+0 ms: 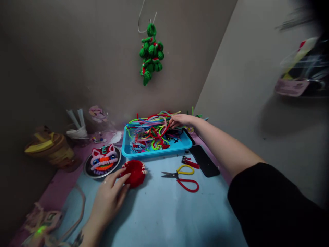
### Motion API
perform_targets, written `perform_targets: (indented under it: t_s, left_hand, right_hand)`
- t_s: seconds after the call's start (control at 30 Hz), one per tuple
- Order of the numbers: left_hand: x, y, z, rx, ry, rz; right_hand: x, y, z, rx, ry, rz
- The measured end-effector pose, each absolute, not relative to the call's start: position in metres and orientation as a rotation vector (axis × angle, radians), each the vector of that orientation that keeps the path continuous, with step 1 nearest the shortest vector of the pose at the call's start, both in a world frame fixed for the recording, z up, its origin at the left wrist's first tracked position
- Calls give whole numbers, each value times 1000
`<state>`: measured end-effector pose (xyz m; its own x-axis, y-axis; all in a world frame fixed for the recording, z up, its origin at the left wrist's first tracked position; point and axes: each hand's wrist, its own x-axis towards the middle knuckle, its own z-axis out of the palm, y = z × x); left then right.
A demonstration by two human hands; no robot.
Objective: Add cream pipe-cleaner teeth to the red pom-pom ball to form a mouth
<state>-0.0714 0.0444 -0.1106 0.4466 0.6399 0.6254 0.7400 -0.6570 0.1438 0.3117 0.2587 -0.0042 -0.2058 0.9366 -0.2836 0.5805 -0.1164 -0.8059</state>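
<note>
My left hand (110,193) is on a round, hollow red piece of fuzzy pipe cleaner (135,175) with white tufts at its rim. Its fingers are bent over the piece's left edge, holding it on the mat. My right hand (178,120) reaches to the back of a blue tray (154,153). The fingers are closed among a heap of coloured pipe cleaners (151,120), near a red strand; the fingertips are partly hidden. Scissors (177,175) with one yellow and one red handle lie with blades apart on the mat, right of the red piece.
A metal bowl (87,171) holds a pink lion-like head (104,159). Beside the scissors lie a red lighter (190,163) and a black phone (204,161). A brown container (51,151) stands left. Green crocheted pieces (151,55) hang on the wall. A light blue mat (164,212) covers the table.
</note>
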Motion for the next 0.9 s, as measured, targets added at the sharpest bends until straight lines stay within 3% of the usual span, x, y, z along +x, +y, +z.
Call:
perform_targets:
  t_s: [0.13, 0.33, 0.5, 0.7, 0.8, 0.9]
  left_hand:
    - [-64, 44, -113, -2542, -1232, -903]
    - [-54, 34, -98, -2590, -1153, -893]
    - [-47, 26, -91, -2566, -1074, -761]
    - [-38, 29, -114, -2505, -982, -721]
    - [-35, 23, -114, -2582, -1005, -746]
    - [-39, 13, -101, -2650, -959, -987]
  right_hand:
    - [310, 252, 4, -1690, -1809, 1274]
    - [294, 247, 5, -1621, -1920, 842]
    - [244, 211, -9, -1413, -2137, 697]
    - [171, 143, -52, -991, -2562, 722]
    - [156, 127, -76, -984, -2551, 949]
    - [154, 119, -87, -953, -2538, 1102]
